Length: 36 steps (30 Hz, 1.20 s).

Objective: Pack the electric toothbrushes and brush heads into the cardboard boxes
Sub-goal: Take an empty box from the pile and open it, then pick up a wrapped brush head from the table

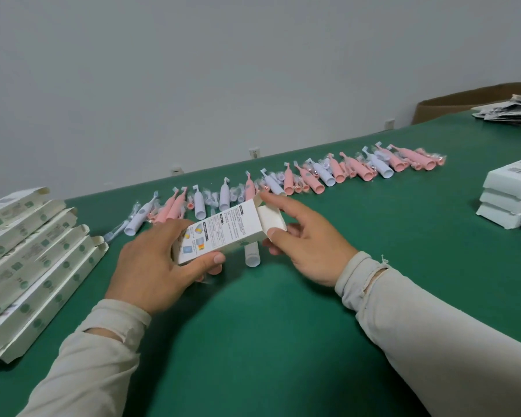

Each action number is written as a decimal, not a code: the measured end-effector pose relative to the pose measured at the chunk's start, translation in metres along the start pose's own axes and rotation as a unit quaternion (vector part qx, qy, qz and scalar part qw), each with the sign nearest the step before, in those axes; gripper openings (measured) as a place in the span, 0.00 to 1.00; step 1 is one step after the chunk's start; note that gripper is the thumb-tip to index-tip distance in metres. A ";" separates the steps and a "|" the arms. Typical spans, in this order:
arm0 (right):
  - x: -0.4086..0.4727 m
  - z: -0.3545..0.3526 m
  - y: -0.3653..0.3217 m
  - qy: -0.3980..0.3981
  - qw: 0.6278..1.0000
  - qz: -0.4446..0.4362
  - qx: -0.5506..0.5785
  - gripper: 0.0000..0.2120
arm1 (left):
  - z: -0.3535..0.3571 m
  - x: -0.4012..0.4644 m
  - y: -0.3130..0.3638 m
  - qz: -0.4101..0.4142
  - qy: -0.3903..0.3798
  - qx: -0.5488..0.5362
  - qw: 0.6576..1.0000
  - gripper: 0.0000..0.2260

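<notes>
Green cloth covers the table where we work. We hold a white printed box just above it, tilted, its open end up and to the right. Our left hand grips the lower end, thumb curled along the near edge and fingers wrapped behind it. Our right hand holds the open end: the forefinger touches the top corner of the mouth, the thumb presses the near edge of the end flap, and the other fingers curl loosely below. The fingers of both hands are slightly spread. Under the box a white handle lies on the cloth, its round end towards us; we cannot tell whether it touches the box.

Beyond our hands a long row of toothbrushes, pink and white, lies across the table with small wrapped brush heads among them. At the left edge, flat unfolded boxes lie overlapping in a fanned pile. At the right edge, closed boxes are stacked. In the far right corner we see a heap of leaflets beside a brown carton. Pale sleeves cover both our arms.
</notes>
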State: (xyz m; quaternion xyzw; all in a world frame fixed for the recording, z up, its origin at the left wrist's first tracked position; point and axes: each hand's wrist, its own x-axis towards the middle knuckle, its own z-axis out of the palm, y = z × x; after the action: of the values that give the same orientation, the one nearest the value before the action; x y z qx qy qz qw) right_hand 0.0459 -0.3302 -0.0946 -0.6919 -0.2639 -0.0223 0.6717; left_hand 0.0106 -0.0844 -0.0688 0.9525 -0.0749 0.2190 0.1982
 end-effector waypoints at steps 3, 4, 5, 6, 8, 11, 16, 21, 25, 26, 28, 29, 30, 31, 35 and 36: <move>0.002 -0.001 0.004 -0.011 0.997 0.034 -0.071 0.26 | 0.003 -0.004 -0.009 0.022 0.008 -0.032 0.999 0.35; 0.003 0.000 0.005 -0.012 0.995 0.051 -0.079 0.27 | 0.003 -0.004 -0.012 0.027 0.008 -0.043 0.999 0.35; 0.004 0.001 0.006 -0.016 0.994 0.063 -0.091 0.28 | 0.001 -0.003 -0.016 0.030 0.009 -0.049 0.998 0.35; 0.005 0.003 0.007 -0.022 0.992 0.067 -0.106 0.29 | 0.000 -0.003 -0.019 0.032 0.014 -0.043 0.998 0.35; 0.010 0.006 0.009 -0.012 0.991 0.057 -0.117 0.28 | -0.004 -0.002 -0.024 0.027 0.034 0.010 0.999 0.35; 0.025 0.006 0.013 0.126 0.985 0.035 -0.115 0.19 | -0.008 -0.002 -0.032 -0.023 0.088 0.107 0.990 0.37; 0.025 0.011 0.023 0.033 0.894 -0.034 -0.446 0.18 | -0.005 -0.001 -0.037 -0.100 0.142 0.154 0.973 0.38; 0.023 0.025 0.021 -0.071 0.850 0.015 -0.522 0.17 | -0.002 -0.002 -0.034 -0.101 0.141 0.157 0.972 0.38; 0.021 0.028 0.020 -0.072 0.840 0.028 -0.537 0.19 | 0.000 -0.004 -0.031 -0.099 0.144 0.144 0.974 0.38; 0.022 0.029 0.019 -0.067 0.832 0.032 -0.550 0.19 | 0.001 -0.004 -0.030 -0.101 0.142 0.142 0.974 0.37; 0.024 0.034 0.015 -0.051 0.821 0.051 -0.566 0.19 | 0.002 -0.004 -0.028 -0.103 0.141 0.140 0.975 0.37; 0.026 0.036 0.014 -0.041 0.822 0.067 -0.564 0.17 | 0.002 -0.004 -0.027 -0.100 0.143 0.138 0.975 0.36; 0.027 0.037 0.012 -0.031 0.826 0.086 -0.556 0.15 | 0.002 -0.005 -0.026 -0.098 0.146 0.137 0.975 0.35; 0.029 0.037 0.012 -0.022 0.831 0.106 -0.546 0.14 | 0.003 -0.005 -0.025 -0.096 0.147 0.138 0.975 0.35; 0.026 0.033 0.006 0.001 0.833 0.185 -0.522 0.22 | 0.003 -0.006 -0.023 -0.088 0.139 0.145 0.976 0.35; 0.022 0.030 0.004 0.004 0.829 0.201 -0.522 0.26 | 0.003 -0.006 -0.024 -0.086 0.139 0.145 0.976 0.35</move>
State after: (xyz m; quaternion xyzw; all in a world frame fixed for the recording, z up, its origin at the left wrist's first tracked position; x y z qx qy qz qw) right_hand 0.0564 -0.2944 -0.0930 -0.9772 -0.0653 -0.0241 0.2006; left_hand 0.0113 -0.0637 -0.0821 0.9343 0.0681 0.3395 0.0844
